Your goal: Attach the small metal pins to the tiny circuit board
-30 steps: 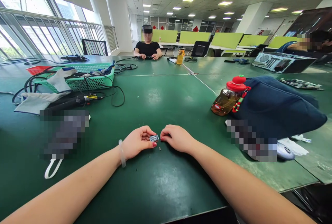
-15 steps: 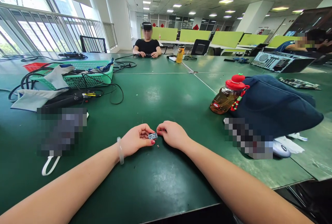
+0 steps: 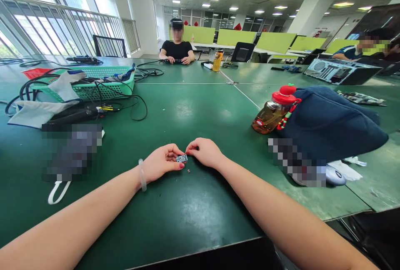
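Note:
A small circuit board [image 3: 181, 158], dark with white markings, is pinched between the thumb and fingers of my left hand [image 3: 161, 162]. My right hand [image 3: 204, 152] is closed, its thumb and fingertips pressed together at the board's upper right edge. Anything inside that pinch is hidden or too small to name. Just below the board, a tiny brownish piece [image 3: 188, 171] lies on the green table [image 3: 187, 211].
On the left are a green basket [image 3: 103, 88] with cables and gloves, and a blurred dark object with a white strap [image 3: 59, 193]. To the right stand a red-lidded bottle [image 3: 268, 113], a navy bag [image 3: 331, 128] and a mouse [image 3: 335, 176]. A person [image 3: 177, 49] sits opposite.
The camera view has tilted slightly, so everything sits a little higher. My right fingertips have come slightly closer to the board's upper edge. My left hand keeps its hold.

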A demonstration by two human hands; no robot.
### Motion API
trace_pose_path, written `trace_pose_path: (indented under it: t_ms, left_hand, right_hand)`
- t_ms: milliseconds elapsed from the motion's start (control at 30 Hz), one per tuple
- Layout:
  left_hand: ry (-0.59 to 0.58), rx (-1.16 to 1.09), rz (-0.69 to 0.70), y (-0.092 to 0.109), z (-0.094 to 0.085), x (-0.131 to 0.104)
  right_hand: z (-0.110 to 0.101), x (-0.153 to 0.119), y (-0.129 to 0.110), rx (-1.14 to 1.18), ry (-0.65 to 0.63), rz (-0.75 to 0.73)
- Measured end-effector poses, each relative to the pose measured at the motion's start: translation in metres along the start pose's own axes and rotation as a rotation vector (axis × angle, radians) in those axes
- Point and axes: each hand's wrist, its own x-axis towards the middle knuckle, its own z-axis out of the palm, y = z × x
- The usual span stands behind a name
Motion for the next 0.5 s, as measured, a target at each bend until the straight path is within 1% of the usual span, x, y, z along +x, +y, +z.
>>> trace_pose_path:
  t_ms: [100, 233, 300, 367, 433, 500]
  left_hand:
    - [-0.003, 0.006, 0.000, -0.001, 0.000, 0.000]
    - [-0.009, 0.016, 0.003, -0.001, -0.001, 0.001]
    - [-0.015, 0.017, 0.008, -0.002, -0.001, 0.002]
    - [-0.017, 0.019, 0.011, -0.001, -0.001, 0.001]
    - [-0.012, 0.020, 0.013, -0.001, -0.001, 0.001]
    - [-0.012, 0.016, 0.010, 0.000, -0.001, 0.001]
  right_hand:
    - [0.000, 0.001, 0.002, -0.007, -0.015, 0.023]
    - [-0.003, 0.003, 0.004, 0.040, -0.107, 0.032]
    - [-0.002, 0.003, 0.004, 0.036, -0.092, 0.045]
    - [-0.001, 0.002, 0.003, 0.007, -0.041, 0.040]
    - [0.000, -0.002, 0.000, -0.020, 0.005, 0.003]
    - [-0.001, -0.007, -0.004, -0.045, 0.014, -0.040]
